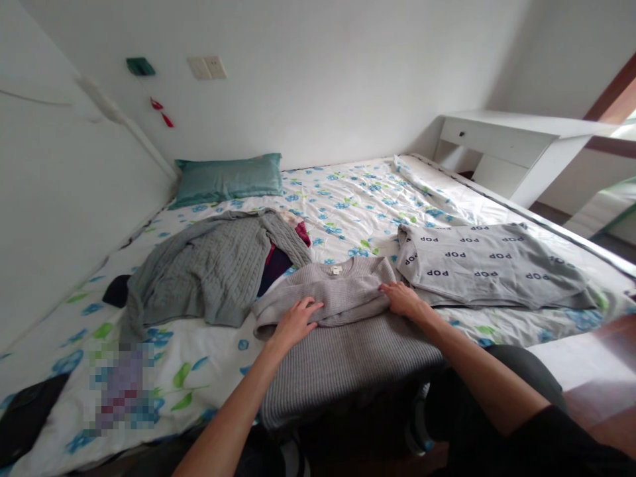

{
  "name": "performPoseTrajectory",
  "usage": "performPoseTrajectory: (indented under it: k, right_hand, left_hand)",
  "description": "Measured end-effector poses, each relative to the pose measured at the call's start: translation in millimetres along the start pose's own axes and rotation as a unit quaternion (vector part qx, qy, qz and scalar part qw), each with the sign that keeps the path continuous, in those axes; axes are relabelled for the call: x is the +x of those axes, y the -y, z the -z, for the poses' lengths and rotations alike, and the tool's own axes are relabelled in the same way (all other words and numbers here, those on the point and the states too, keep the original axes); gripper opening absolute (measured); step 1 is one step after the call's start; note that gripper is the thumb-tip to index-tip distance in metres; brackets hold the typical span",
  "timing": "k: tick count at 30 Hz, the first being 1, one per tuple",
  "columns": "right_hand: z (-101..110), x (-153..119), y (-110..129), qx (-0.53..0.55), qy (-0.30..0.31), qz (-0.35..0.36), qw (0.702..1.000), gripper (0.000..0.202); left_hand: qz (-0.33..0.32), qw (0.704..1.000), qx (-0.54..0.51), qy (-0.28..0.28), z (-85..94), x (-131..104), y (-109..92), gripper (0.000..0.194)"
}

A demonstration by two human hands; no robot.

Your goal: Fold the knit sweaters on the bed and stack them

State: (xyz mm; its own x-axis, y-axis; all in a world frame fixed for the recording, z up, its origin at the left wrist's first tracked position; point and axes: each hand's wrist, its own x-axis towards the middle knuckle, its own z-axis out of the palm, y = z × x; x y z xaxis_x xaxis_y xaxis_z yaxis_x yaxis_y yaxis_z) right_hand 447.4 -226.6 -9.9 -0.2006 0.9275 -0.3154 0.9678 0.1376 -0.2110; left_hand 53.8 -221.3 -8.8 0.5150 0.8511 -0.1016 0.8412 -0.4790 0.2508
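Observation:
A grey ribbed sweater [348,351] lies on the near edge of the bed, its neckline and label facing away from me. Both sleeves are folded across its chest, and its lower part hangs over the bed's edge. My left hand [298,321] rests on the folded sleeve at the left, fingers stretched out and lying flat. At the right end of the sleeves, my right hand [401,299] has its fingers closed on the knit near the shoulder. Its fingertips are partly hidden.
A grey cable-knit sweater [209,265] lies left over darker clothes. Right is a grey garment printed "POP" [477,265]. A green pillow [228,179] sits at the wall on the floral sheet [338,212]. A white desk [501,139] stands right; a black item [30,417] lies near left.

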Motion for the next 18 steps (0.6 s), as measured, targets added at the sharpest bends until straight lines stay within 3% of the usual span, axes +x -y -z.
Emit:
performPoseTrajectory:
  k: [2, 6, 11, 14, 16, 18]
  right_hand:
    - [7, -2, -4, -0.011, -0.018, -0.051, 0.998, 0.045]
    - [11, -5, -12, -0.036, -0.017, -0.105, 0.994, 0.037]
    - [8, 2, -32, -0.046, 0.127, -0.050, 0.990, 0.035]
    - [21, 13, -61, 0.061, 0.183, 0.028, 0.981, 0.024]
    - [28, 21, -77, 0.153, 0.140, 0.036, 0.978, 0.034]
    - [29, 29, -80, 0.186, 0.046, -0.012, 0.981, 0.040]
  left_hand:
    - [0.005, 1.000, -0.013, -0.004, -1.7, 1, -4, 0.060]
    - [-0.004, 0.998, -0.066, 0.001, 6.3, 3, -2, 0.040]
    - [-0.006, 0.987, -0.161, -0.001, 26.0, 1, -4, 0.019]
    - [0.001, 0.972, -0.234, -0.005, 39.2, -5, -9, 0.021]
    - [-0.047, 0.959, -0.277, 0.041, 44.6, -9, -17, 0.022]
    - [-0.122, 0.945, -0.278, 0.124, 45.5, -11, -27, 0.022]
